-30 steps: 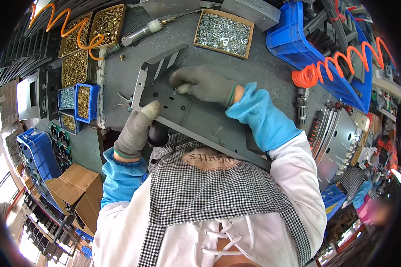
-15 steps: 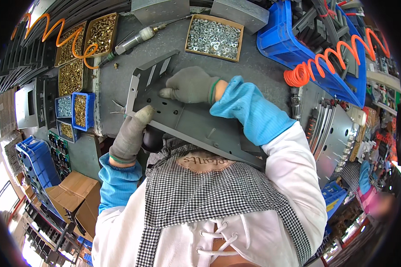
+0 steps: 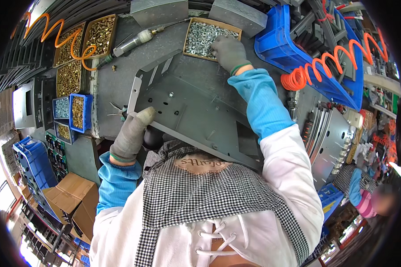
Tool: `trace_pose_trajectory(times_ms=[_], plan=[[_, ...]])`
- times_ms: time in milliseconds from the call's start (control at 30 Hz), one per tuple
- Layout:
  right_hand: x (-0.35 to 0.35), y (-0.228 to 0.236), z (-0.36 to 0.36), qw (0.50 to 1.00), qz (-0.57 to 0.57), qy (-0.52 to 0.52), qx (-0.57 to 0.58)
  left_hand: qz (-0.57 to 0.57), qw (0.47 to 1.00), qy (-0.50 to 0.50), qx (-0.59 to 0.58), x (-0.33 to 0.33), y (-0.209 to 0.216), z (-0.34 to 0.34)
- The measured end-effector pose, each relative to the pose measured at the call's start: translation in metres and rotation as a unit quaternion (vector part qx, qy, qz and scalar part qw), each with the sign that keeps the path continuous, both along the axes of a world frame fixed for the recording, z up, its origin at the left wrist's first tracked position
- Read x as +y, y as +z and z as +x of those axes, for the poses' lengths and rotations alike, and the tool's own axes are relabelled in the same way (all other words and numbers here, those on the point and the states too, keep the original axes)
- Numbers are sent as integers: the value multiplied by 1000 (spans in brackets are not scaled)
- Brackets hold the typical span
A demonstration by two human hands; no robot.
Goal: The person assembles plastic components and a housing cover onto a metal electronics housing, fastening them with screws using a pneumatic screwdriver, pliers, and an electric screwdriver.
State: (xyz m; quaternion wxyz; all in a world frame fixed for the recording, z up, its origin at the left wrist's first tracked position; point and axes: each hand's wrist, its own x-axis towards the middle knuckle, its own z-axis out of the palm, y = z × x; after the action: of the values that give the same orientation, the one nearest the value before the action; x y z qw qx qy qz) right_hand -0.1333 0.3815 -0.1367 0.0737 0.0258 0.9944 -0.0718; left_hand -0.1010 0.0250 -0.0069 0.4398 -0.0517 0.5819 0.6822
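Observation:
A grey sheet-metal panel [image 3: 196, 111] with several holes lies on the bench in front of me, tilted toward my body. My left hand [image 3: 131, 133], in a grey glove, grips the panel's near left edge with the thumb on top. My right hand [image 3: 229, 53], also gloved, reaches across the panel into a cardboard tray of silver washers or nuts [image 3: 205, 35], fingers curled down among them. What the fingers hold is hidden. One small nut sits on the panel near a hole [image 3: 170, 94].
Trays of brass screws [image 3: 82, 44] stand at the far left, small blue bins [image 3: 78, 111] beside them. A pneumatic driver [image 3: 133, 41] with an orange coiled hose [image 3: 325, 66] lies on the bench. Blue crates [image 3: 289, 49] and stacked metal parts [image 3: 329, 138] sit right. Another person [image 3: 365, 196] works at lower right.
My right hand left the panel's top and reached forward to the tray of silver fasteners. My left hand stayed on the panel's left edge.

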Motion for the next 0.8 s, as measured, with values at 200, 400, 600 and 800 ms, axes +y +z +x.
trace_pose_trajectory(times_ms=[200, 400, 600, 800], plan=[[8, -7, 7, 994, -80, -43, 60, 11, 1000, 4, 8, 7, 10, 2], [-19, 33, 9, 947, -272, 33, 168, 10, 1000, -1, 8, 9, 9, -2], [-115, 85, 36, 883, -382, 200, 185, 13, 1000, 26, 0, 4, 2, 2], [-137, 79, 39, 885, -342, 222, 226, 14, 1000, 6, -6, 0, -5, -2]])
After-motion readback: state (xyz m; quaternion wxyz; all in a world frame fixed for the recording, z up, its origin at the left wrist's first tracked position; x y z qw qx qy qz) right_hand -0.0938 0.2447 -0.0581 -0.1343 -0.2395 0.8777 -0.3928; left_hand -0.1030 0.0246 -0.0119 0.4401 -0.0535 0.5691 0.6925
